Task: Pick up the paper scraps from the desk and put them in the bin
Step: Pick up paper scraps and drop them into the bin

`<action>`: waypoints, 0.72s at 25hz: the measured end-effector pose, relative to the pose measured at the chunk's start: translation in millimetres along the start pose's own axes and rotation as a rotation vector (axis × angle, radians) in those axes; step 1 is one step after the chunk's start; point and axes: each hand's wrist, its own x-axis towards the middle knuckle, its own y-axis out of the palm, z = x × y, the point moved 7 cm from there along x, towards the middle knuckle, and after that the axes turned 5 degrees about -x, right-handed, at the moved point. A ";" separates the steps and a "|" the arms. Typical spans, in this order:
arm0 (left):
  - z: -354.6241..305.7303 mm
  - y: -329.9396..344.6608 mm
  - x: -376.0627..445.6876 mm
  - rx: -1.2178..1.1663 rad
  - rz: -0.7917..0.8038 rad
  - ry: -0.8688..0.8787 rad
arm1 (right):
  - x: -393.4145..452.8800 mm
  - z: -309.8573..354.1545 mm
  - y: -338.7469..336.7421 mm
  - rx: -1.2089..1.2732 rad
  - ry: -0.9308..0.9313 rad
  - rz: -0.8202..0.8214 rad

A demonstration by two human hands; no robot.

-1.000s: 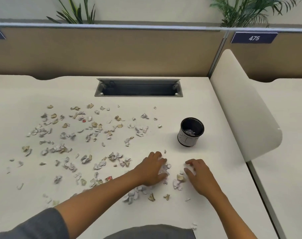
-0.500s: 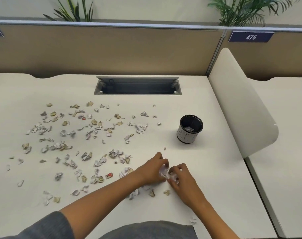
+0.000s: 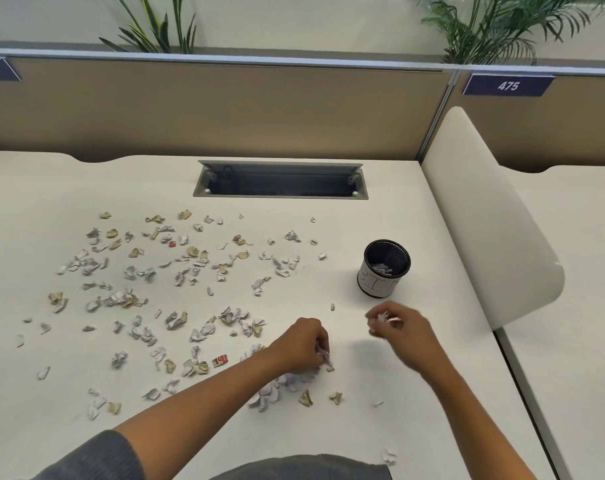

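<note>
Now the right hand [image 3: 396, 332] is lifting off the desk [image 3: 415, 393], pinching a clump of scraps [image 3: 383, 317] just short of the bin [image 3: 384, 270]; the left hand [image 3: 303, 346] is staying down, fingers curled on the pile [image 3: 287, 382]. Most scraps are remaining.

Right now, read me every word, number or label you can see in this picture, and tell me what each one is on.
"475": white digits on the dark blue nameplate on the partition, upper right.
"BIN": handwritten on the white band round the black mesh bin; only partly legible.
Dark blue nameplate at the left edge: cut off, nothing readable.
Red-and-white printed scrap by the left forearm: print too small to read.
</note>
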 end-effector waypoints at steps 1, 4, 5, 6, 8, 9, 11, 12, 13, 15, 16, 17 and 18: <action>0.9 -0.4 0.3 -0.015 0.000 -0.011 | 9.0 9.8 -14.2 0.023 -0.012 -0.047; 3.1 -1.2 0.7 -0.046 0.000 -0.040 | 37.7 35.8 -49.1 0.015 -0.054 -0.158; 4.2 -1.0 0.7 -0.058 0.001 -0.052 | 46.9 42.2 -55.6 -0.002 -0.051 -0.178; 5.1 -0.7 0.7 -0.070 0.004 -0.063 | 56.5 46.4 -59.2 -0.034 -0.044 -0.192; 6.2 0.0 1.1 -0.099 0.011 -0.078 | 73.0 49.5 -59.9 -0.096 -0.026 -0.198; 5.9 -1.1 1.6 -0.121 0.013 -0.082 | 79.2 50.1 -58.3 -0.107 -0.016 -0.196; 2.7 -6.6 3.3 -0.189 0.008 -0.090 | 85.8 49.1 -54.2 -0.107 0.004 -0.169; -0.2 -11.2 5.3 -0.238 0.000 -0.097 | 86.8 48.1 -51.8 -0.097 0.012 -0.142; -3.5 -16.5 8.0 -0.306 -0.012 -0.107 | 86.8 46.5 -49.8 -0.073 0.022 -0.119; -14.2 -27.3 16.2 -0.484 -0.033 -0.116 | 84.8 43.8 -51.2 -0.006 0.025 -0.127; -21.8 -32.0 21.7 -0.577 -0.035 -0.114 | 82.5 42.5 -53.9 0.028 0.018 -0.152; -30.8 -36.6 28.1 -0.654 -0.034 -0.109 | 79.6 41.1 -56.5 0.057 0.012 -0.179; -40.5 -41.8 36.2 -0.703 -0.037 -0.105 | 76.5 39.3 -59.2 0.080 0.006 -0.202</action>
